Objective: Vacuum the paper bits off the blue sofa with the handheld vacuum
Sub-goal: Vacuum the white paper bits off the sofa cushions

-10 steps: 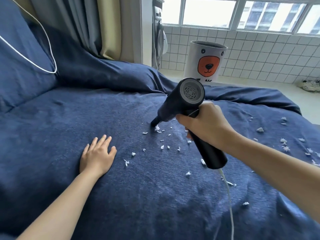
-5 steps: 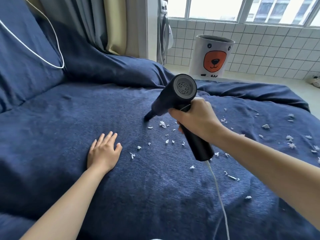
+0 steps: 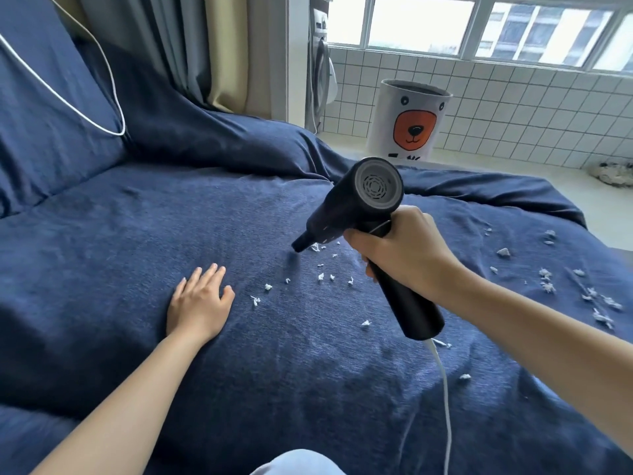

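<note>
Black pistol-shaped handheld vacuum (image 3: 359, 214) is held at centre frame, right hand (image 3: 404, 252) wrapped tight round its handle; nozzle sits just above the dark blue fabric sofa (image 3: 137, 241). Left hand (image 3: 198, 303) is laid flat, fingers straight, nothing held. Risks: white paper bits (image 3: 322, 276) scattered by exhaust; white trailing cord (image 3: 445, 399) dragged through them; right-edge cluster missed. Versus earlier frame: nozzle shifted slightly left, fewer bits beside it.

A home: sofa (image 3: 171, 217), curtains (image 3: 205, 46), washing machine (image 3: 320, 63)
</note>
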The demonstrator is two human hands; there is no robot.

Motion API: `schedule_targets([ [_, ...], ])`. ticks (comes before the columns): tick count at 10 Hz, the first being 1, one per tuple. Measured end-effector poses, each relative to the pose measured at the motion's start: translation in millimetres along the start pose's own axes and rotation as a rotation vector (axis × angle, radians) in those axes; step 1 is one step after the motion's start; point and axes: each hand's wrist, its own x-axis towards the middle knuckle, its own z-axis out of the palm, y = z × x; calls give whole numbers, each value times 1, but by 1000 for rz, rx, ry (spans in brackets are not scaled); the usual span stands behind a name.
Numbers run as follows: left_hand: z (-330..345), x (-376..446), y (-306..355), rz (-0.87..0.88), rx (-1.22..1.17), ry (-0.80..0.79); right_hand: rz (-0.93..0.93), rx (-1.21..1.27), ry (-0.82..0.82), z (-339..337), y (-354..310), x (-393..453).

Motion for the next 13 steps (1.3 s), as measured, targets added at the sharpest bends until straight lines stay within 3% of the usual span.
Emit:
schedule_targets([
  [2, -1, -6, 1, -5, 7, 13, 47, -105, 96, -17, 19, 4],
  [8, 1, -5, 0, -7, 32, 27, 98, 1, 83, -8, 18, 3],
  [13, -2, -7, 2, -8, 12, 14, 45, 46, -106, -17, -13, -56],
])
